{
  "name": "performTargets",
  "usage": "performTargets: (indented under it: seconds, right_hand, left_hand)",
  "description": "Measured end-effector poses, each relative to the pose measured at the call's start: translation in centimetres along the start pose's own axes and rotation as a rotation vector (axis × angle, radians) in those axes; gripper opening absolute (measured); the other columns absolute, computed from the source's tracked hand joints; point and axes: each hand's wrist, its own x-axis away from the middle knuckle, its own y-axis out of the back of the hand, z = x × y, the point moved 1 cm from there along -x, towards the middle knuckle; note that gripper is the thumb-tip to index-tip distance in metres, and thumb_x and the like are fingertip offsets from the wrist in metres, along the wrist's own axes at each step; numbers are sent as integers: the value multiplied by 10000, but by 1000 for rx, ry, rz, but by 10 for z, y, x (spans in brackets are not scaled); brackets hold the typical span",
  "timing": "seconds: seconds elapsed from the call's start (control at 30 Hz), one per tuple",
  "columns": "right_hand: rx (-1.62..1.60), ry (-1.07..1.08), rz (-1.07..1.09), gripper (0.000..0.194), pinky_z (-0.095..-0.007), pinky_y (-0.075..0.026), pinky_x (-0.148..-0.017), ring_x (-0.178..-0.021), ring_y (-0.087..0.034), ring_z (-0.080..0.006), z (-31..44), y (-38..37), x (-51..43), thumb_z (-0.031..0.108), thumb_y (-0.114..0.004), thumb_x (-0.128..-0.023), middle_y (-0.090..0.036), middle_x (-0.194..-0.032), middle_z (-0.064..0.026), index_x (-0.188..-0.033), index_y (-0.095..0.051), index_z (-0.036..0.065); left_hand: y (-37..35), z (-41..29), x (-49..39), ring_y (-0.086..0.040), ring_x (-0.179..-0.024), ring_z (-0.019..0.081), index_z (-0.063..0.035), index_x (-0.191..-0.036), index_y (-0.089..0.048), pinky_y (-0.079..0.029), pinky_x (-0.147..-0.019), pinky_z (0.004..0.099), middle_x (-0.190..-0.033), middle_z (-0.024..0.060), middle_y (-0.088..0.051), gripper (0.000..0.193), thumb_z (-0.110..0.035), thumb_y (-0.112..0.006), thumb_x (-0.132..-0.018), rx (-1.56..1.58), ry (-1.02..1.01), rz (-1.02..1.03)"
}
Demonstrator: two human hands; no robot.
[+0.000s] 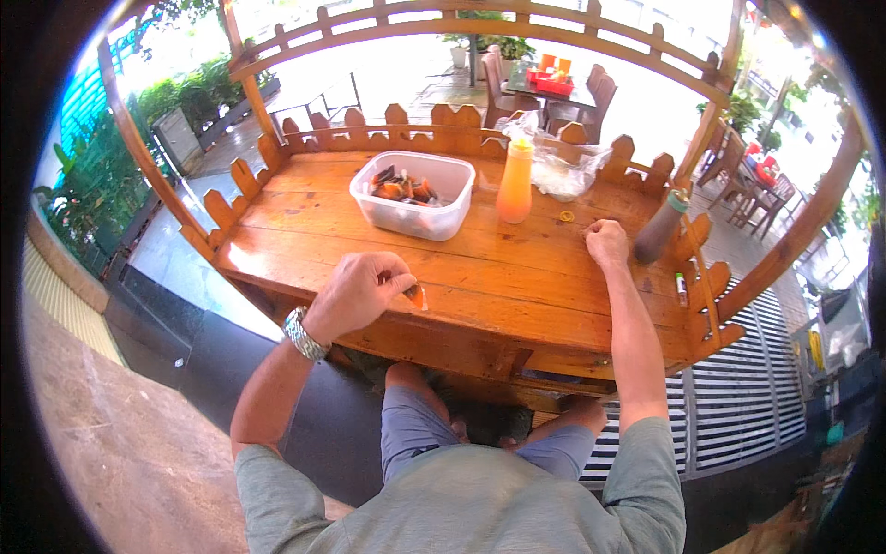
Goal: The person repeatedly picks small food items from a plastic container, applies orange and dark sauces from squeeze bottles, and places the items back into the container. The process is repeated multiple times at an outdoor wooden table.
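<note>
My left hand (360, 291), with a metal-band watch on its wrist, pinches a small see-through plastic sachet (415, 295) of orange-brown sauce over the near edge of the wooden table (484, 284). My right hand (609, 242) is low over the table's right part, fingers curled and fingertips together; whether they hold something small I cannot tell. Just left of it lies a small yellow rubber band (567, 216). A translucent plastic tub (443, 216) holds several similar dark and orange sachets. Between tub and right hand stands an orange squeeze bottle (515, 181) with a yellow top.
A dark sauce bottle (657, 232) with a green cap stands right of my right hand. Crumpled plastic bags (564, 170) lie behind the orange bottle. A small white-and-green tube (681, 287) is by the right edge. A low wooden picket fence (398, 131) borders the tabletop.
</note>
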Motion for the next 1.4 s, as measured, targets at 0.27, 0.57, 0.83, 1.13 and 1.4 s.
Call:
performTargets:
  seconds: [0.27, 0.57, 0.83, 1.13, 1.4]
  right_hand:
    - [-102, 101, -154, 257, -457, -564, -927, -1027, -743, -369, -19, -8, -3, 275, -740, -929, -781, -1039, -199, -1021, -798, 42]
    - [-81, 51, 36, 230, -438, -550, -955, -1102, -720, -341, -19, -3, -3, 281, -737, -937, -770, -1127, -185, -1051, -794, 89]
    - [-139, 76, -14, 284, -465, -537, -975, -1124, -698, -378, -22, -3, 0, 279, -696, -985, -753, -1137, -217, -1099, -745, 23]
    - [21, 95, 32, 275, -480, -529, -1007, -1148, -685, -381, -6, 2, 5, 280, -707, -987, -740, -1168, -230, -1080, -742, 24]
    - [-214, 67, -41, 293, -478, -537, -978, -1117, -692, -402, -23, 4, 2, 257, -630, -1033, -735, -1155, -252, -1171, -698, 8]
  left_hand:
    - [25, -5, -6, -621, -670, 164, 19, -938, -739, -504, -655, 346, -739, 99, -685, 243, -221, -733, -976, -151, 56, 27]
    - [0, -15, -5, -656, -877, 411, 21, -881, -654, -517, -792, 495, -879, 219, -675, 212, -158, -661, -995, -250, -199, 15]
    - [1, -23, -5, -649, -929, 396, -4, -949, -685, -527, -859, 486, -925, 192, -670, 130, -121, -642, -988, -354, -347, 13]
    - [3, -41, -11, -620, -989, 345, -43, -967, -677, -527, -879, 479, -923, 126, -586, 132, -142, -593, -994, -583, -389, 6]
    - [0, -54, -10, -632, -972, 362, -32, -975, -615, -523, -864, 501, -915, 142, -620, 123, -145, -598, -1020, -503, -357, -94]
